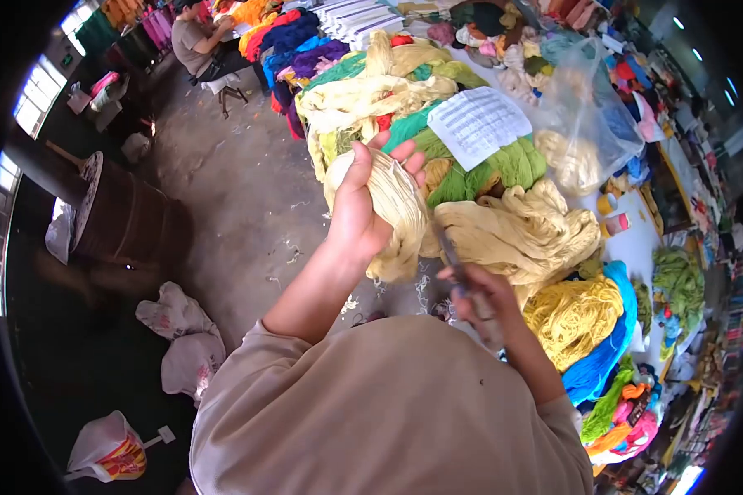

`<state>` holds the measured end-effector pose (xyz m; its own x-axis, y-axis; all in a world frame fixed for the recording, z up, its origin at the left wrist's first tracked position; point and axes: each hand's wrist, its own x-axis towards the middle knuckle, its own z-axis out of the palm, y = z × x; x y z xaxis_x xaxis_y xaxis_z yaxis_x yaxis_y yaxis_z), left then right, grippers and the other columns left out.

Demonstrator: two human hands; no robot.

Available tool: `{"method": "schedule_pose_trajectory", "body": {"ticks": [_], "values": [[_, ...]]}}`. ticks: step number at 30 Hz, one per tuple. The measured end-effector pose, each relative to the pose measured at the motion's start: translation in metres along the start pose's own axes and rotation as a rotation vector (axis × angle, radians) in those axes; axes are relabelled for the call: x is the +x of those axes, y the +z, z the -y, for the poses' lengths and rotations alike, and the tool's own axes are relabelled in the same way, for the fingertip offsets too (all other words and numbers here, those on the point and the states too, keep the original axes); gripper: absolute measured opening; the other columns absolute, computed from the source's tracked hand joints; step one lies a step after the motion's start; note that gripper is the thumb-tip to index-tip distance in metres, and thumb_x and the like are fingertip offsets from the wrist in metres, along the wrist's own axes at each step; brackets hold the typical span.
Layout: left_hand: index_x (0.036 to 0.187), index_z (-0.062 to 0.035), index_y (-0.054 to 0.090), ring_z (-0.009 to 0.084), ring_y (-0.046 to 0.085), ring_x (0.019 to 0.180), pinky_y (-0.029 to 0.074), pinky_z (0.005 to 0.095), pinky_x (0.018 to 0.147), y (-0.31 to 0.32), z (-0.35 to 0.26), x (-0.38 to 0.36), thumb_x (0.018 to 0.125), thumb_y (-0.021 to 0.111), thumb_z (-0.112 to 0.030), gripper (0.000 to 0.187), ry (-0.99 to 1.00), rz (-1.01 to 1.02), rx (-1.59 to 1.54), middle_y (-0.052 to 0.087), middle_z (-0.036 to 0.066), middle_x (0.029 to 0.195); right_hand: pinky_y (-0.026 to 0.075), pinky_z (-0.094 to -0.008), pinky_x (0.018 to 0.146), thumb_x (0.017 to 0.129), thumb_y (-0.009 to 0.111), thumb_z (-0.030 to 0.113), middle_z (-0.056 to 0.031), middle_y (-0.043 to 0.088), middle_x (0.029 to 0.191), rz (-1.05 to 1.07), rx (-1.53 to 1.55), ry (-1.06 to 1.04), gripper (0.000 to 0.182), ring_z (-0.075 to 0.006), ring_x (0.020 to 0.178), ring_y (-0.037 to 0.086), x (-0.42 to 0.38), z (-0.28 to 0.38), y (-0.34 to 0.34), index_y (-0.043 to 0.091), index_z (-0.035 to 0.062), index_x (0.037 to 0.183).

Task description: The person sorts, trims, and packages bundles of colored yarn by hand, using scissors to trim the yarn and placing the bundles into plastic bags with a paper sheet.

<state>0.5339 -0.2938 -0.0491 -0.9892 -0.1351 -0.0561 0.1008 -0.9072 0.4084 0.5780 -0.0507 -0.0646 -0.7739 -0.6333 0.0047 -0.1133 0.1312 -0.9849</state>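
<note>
My left hand [362, 210] is raised beside the table with a cream yarn skein [398, 198] in its grip. The thumb lies along the near side, and the fingertips curl over the top. Lower and to the right, my right hand [485, 301] is closed round a tool with a narrow dark blade [449, 250]. Motion blurs the tool, so its exact kind does not show. Its blade points up toward the gap between the held skein and a large beige yarn hank [524, 231] at the table's edge.
Green yarn [516, 167] lies under a printed sheet [480, 125], near pale hanks [371, 95]. A clear plastic bag [582, 115] stands farther right. Yellow yarn [574, 318] and blue yarn [603, 355] flank my right arm. A rusty drum [132, 210] stands left; another person [196, 41] sits beyond.
</note>
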Motion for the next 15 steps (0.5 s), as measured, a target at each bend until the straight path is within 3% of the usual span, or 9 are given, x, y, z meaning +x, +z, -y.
{"method": "schedule_pose_trajectory", "body": {"ticks": [2,5,10,12,15], "values": [[0.131,-0.0074,0.047,0.0312,0.055,0.119,0.042,0.0504,0.104,-0.004,-0.011,-0.002,0.100,0.047,-0.047,0.050,0.009,-0.020,-0.054,0.056,0.015,0.128,0.041,-0.0220,0.061,0.084,0.075,0.003,0.0033,0.058,0.077,0.097,-0.029,0.043,0.036,-0.0039,0.069,0.051,0.012,0.013,0.016,0.064,0.0094,0.118],[0.131,-0.0056,0.047,0.0309,0.055,0.119,0.041,0.0498,0.106,-0.006,-0.026,-0.007,0.099,0.049,-0.047,0.052,-0.013,-0.037,-0.253,0.057,0.015,0.128,0.042,-0.0205,0.063,0.083,0.076,0.003,0.0030,0.059,0.079,0.139,-0.039,0.105,0.036,-0.0034,0.071,0.053,0.020,0.009,0.025,0.064,0.0082,0.117],[0.130,-0.0078,0.047,0.0304,0.058,0.113,0.045,0.0496,0.101,-0.011,-0.043,-0.012,0.101,0.045,-0.048,0.050,-0.017,-0.072,-0.273,0.058,0.016,0.124,0.041,-0.0189,0.062,0.085,0.074,0.002,0.0042,0.059,0.079,0.155,-0.089,0.059,0.034,-0.0025,0.072,0.055,0.030,0.009,0.035,0.064,0.0071,0.117],[0.129,-0.0079,0.047,0.0301,0.059,0.112,0.045,0.0494,0.101,-0.015,-0.044,-0.014,0.100,0.046,-0.049,0.050,-0.020,-0.077,-0.261,0.058,0.015,0.123,0.042,-0.0190,0.062,0.085,0.073,0.001,0.0048,0.059,0.079,0.181,0.050,0.220,0.033,-0.0022,0.071,0.054,0.035,0.011,0.037,0.064,0.0060,0.117],[0.129,-0.0061,0.050,0.0288,0.057,0.117,0.044,0.0488,0.103,-0.023,-0.043,-0.017,0.099,0.050,-0.047,0.051,-0.031,-0.058,-0.228,0.059,0.014,0.125,0.041,-0.0188,0.062,0.086,0.073,0.002,0.0046,0.057,0.078,0.173,0.078,0.211,0.031,-0.0023,0.071,0.054,0.043,0.017,0.045,0.064,0.0058,0.115]]}}
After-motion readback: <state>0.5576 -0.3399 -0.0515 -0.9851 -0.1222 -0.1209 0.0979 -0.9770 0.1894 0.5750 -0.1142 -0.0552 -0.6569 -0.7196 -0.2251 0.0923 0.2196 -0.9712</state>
